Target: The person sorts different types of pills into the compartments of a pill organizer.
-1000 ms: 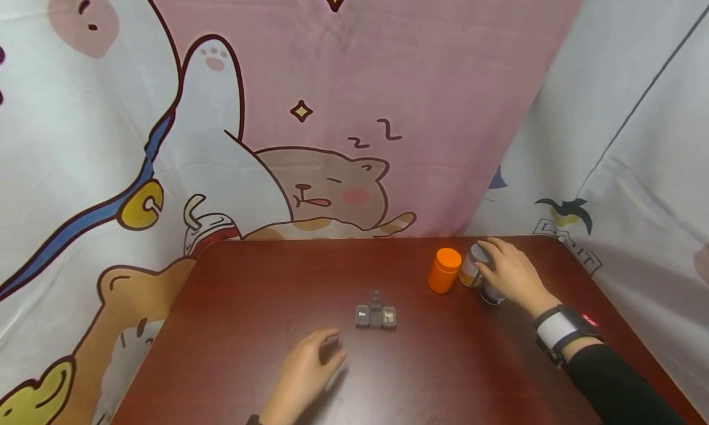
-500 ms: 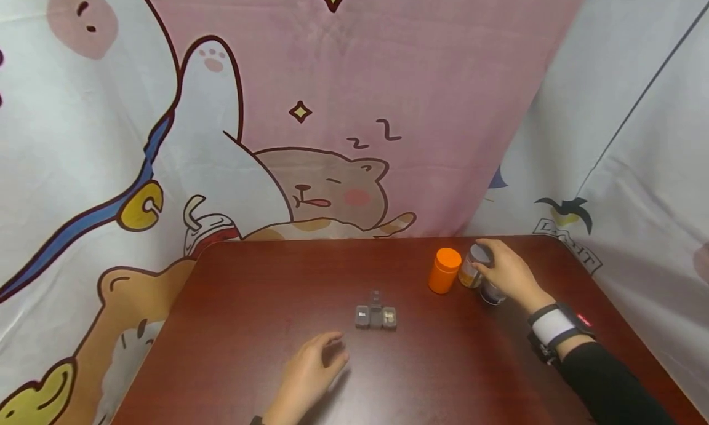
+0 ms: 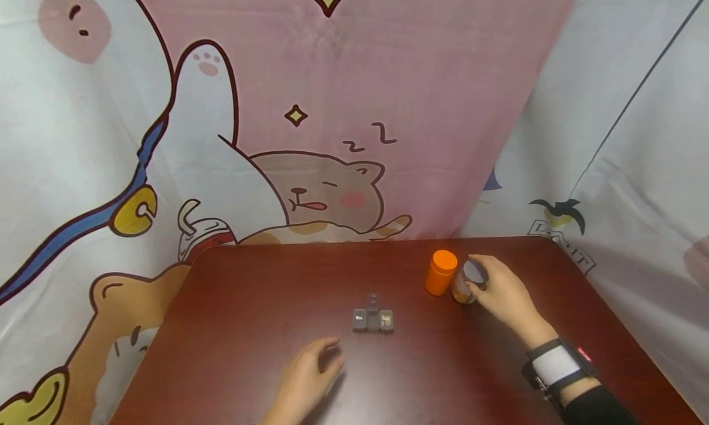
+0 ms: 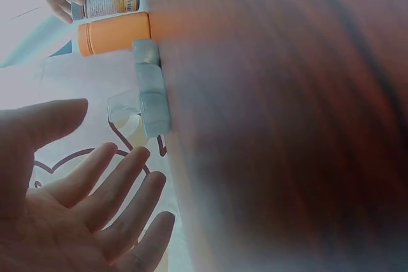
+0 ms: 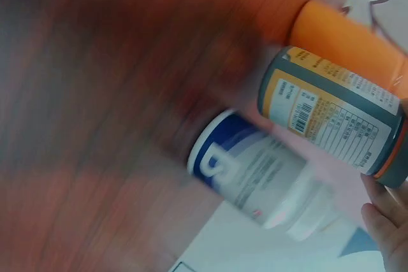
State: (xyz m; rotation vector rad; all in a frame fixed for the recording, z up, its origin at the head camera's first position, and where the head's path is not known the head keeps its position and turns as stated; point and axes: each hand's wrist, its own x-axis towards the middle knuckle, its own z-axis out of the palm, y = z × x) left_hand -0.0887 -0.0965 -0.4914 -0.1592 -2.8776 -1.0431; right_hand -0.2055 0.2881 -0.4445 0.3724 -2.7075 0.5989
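Note:
My right hand pinches the grey cap of a grey supplement bottle with a yellow and white label. Its fingertips lie along the cap in the right wrist view. An orange bottle stands just left of it. Beside it is a white bottle with a blue band, hidden behind the right hand in the head view. My left hand hovers near the table front, fingers loosely bent and holding nothing. Ahead of it sits a small clear pill box, its middle lid raised.
The dark red-brown table has its back edge against a cartoon-printed cloth. More white cloth hangs along the right side.
My right hand has drawn the grey bottle slightly toward the front of the table, past the orange bottle. The head view has shifted a little. My left hand stays nearly still.

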